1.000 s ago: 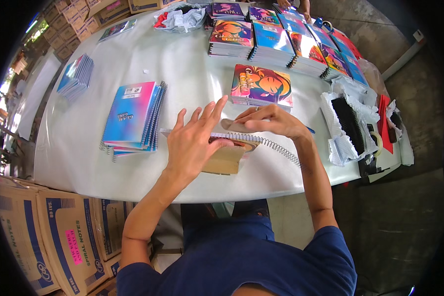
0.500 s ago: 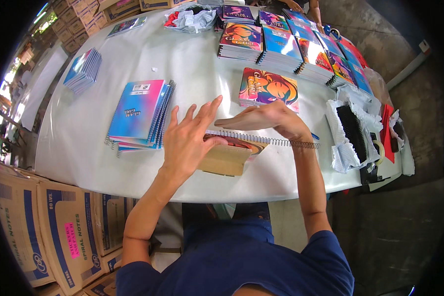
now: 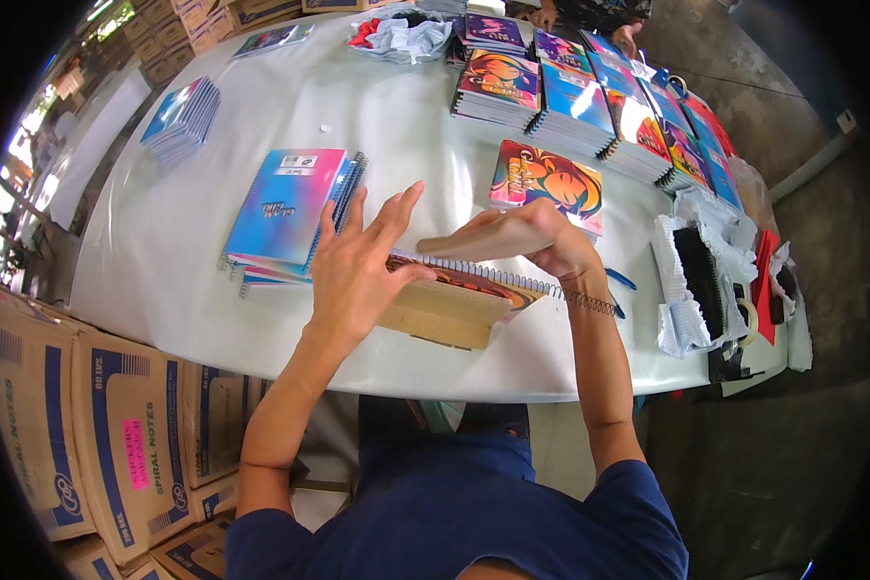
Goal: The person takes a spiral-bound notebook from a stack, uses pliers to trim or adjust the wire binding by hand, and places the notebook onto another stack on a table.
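Observation:
In front of me a notebook (image 3: 483, 278) with an orange patterned cover stands on its long edge, holed side up. A dark wire spiral (image 3: 591, 301) runs along its top edge, its loose end sticking out at the right. Against its near side is a plain tan board or block (image 3: 445, 319). My left hand (image 3: 353, 280) holds the notebook's left end, thumb across the near face, other fingers spread upward. My right hand (image 3: 522, 237) is open, fingers stretched flat against the spiral from above, slightly blurred; the loose coil passes by its wrist.
Blue-pink spiral notebooks (image 3: 285, 208) lie stacked at left, with a smaller pile (image 3: 182, 116) beyond. An orange-covered stack (image 3: 548, 184) lies ahead, rows of notebooks (image 3: 575, 101) behind it. At right are pens (image 3: 621, 280) and wrapped black coils (image 3: 698, 280). Another person's hand (image 3: 626, 41) shows at the far side.
The spiral has advanced leftward along the notebook's edge, and its loose end at the right is shorter. My right hand's fingers have shifted over the coil. The view has turned slightly.

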`<state>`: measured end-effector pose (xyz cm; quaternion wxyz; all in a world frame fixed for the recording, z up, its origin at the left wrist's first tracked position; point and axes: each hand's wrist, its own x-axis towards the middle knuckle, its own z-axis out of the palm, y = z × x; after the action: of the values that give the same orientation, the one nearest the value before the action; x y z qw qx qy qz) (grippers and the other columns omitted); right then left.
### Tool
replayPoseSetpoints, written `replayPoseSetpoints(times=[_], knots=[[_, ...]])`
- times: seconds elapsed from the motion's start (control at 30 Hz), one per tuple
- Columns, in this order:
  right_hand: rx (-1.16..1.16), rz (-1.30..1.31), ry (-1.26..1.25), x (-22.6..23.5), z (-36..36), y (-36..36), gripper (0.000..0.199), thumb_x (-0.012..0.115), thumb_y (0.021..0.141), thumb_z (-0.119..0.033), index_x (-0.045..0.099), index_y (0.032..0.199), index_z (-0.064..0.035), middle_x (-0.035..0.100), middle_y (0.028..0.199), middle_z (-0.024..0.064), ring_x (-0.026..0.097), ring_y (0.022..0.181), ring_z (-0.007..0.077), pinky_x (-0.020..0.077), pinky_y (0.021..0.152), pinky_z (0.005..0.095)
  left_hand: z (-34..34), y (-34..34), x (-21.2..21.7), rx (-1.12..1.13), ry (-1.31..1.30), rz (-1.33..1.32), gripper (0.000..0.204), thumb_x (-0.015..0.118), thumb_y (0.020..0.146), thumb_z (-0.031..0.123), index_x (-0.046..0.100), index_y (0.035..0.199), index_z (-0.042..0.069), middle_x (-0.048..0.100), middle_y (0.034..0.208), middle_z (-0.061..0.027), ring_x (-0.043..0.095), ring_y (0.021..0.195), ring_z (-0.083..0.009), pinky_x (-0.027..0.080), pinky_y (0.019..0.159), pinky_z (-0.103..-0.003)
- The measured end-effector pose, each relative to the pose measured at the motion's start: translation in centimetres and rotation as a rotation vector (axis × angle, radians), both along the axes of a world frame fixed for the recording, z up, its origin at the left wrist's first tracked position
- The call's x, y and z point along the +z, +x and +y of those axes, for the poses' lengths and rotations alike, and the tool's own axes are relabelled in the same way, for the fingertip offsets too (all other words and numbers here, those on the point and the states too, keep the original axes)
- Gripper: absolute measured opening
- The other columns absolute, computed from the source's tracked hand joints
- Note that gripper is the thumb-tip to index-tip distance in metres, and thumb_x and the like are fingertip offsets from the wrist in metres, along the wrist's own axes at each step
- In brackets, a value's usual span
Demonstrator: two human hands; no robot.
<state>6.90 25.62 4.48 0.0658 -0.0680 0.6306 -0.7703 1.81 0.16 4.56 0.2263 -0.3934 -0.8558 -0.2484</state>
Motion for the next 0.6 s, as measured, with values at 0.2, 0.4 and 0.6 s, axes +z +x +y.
replayPoseSetpoints(times=[0.2, 0.4, 0.6], knots=[[-0.004, -0.018, -0.16, -0.1, -0.8, -0.8, 0.051, 0.068, 0.087, -0.047, 0.072, 0.098, 0.0024, 0.069, 0.094, 0.0086, 0.061, 0.088, 0.0149, 0.0476, 0.081, 0.0314, -0.9, -0.4, -0.3, 0.058, 0.133, -0.099, 0.106, 0.088, 0.054, 0.029, 0.04, 0.147, 0.019, 0.047, 0.146, -0.0089, 0.043, 0.135, -0.0344, 0.034, 0.108, -0.049], [0.04, 0.055, 0.402, -0.9, -1.0, -3.1, 0.045, 0.069, 0.087, -0.042, 0.073, 0.103, 0.0003, 0.071, 0.097, 0.006, 0.061, 0.089, 0.0119, 0.0468, 0.083, 0.0261, -1.5, -1.9, -2.8, -0.14, 0.63, -0.756, 0.115, 0.089, 0.057, 0.015, 0.025, 0.153, 0.015, 0.041, 0.15, -0.0133, 0.038, 0.139, -0.0299, 0.038, 0.109, -0.046], [-0.012, 0.058, 0.314, -1.4, -1.2, -3.4, 0.049, 0.07, 0.086, -0.044, 0.072, 0.102, 0.003, 0.071, 0.094, 0.0084, 0.062, 0.088, 0.0139, 0.047, 0.083, 0.0272, -1.5, -2.3, -5.1, -0.352, 0.94, -1.011, 0.106, 0.082, 0.069, -0.001, 0.021, 0.154, 0.016, 0.039, 0.149, -0.0193, 0.043, 0.134, -0.0291, 0.05, 0.1, -0.035]])
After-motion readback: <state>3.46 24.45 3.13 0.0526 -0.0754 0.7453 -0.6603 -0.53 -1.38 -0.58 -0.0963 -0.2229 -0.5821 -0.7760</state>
